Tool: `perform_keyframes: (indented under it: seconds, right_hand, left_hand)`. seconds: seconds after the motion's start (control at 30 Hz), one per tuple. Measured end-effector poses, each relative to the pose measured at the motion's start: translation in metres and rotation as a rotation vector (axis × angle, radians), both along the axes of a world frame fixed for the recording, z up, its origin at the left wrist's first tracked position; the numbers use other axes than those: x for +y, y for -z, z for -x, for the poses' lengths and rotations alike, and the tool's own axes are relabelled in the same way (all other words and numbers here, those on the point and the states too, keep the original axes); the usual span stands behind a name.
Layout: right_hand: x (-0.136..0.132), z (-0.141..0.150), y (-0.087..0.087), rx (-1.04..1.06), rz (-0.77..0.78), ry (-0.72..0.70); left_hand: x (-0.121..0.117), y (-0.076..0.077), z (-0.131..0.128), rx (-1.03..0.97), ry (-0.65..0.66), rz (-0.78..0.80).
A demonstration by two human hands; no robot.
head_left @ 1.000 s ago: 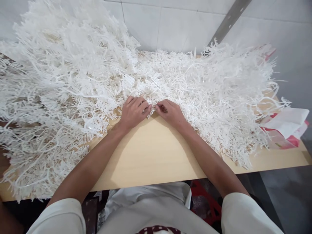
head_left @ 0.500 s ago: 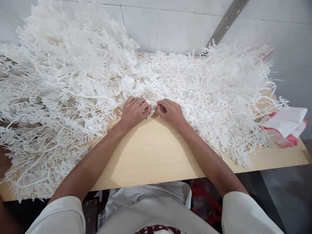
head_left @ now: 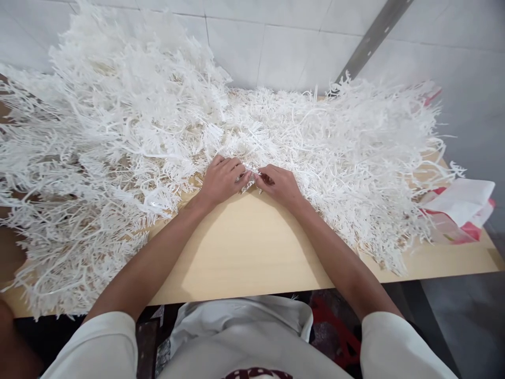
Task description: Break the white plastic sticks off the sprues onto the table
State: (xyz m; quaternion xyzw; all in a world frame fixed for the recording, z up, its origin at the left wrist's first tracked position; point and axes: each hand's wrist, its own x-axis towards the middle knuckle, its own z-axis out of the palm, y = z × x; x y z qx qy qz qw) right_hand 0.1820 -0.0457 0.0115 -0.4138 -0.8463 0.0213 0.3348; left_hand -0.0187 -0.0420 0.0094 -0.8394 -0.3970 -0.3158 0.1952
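Fine-branched white plastic sprigs (head_left: 276,131) lie heaped over the wooden table (head_left: 244,247). At the near edge of the heap, my left hand (head_left: 224,179) pinches a small white sprig (head_left: 249,181) between thumb and fingers. My right hand (head_left: 280,184) closes on the same sprig from the other side, its fingertips almost touching those of the left. Fingers hide much of the small piece, so its exact shape is hard to make out.
A taller mound of white sprigs (head_left: 134,105) rises at the left. A white and pink plastic bag (head_left: 460,210) rests on the table's right end. Behind stands a tiled wall (head_left: 236,47) with a slanting grey metal bar (head_left: 373,39). Part of a person's limb (head_left: 16,342) shows at lower left.
Both hands have come slightly closer together at the small sprig. The whole view has shifted a little; the heap looks the same.
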Motion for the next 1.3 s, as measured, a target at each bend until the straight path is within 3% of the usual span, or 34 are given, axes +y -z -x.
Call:
perform_keyframes:
  seconds: [0.37,0.6,0.87,1.13,1.3]
  right_hand:
    - [0.002,0.001,0.001,0.022,0.024,0.010]
    - [-0.002,0.000,-0.007,-0.013,0.053,-0.033]
    - [-0.002,0.001,-0.009,-0.008,0.061,0.020]
    - [-0.003,0.001,-0.006,-0.003,-0.118,-0.075]
    - [-0.015,-0.003,-0.005,0.061,-0.185,-0.155]
  left_hand:
    - [0.001,0.002,0.000,-0.036,0.006,0.125]
    - [0.001,0.001,-0.001,-0.042,0.005,0.169]
    - [0.002,0.002,-0.002,0.044,-0.002,-0.002]
    - [0.001,0.000,-0.001,0.064,0.047,0.113]
    - [0.011,0.004,0.008,-0.133,-0.114,0.119]
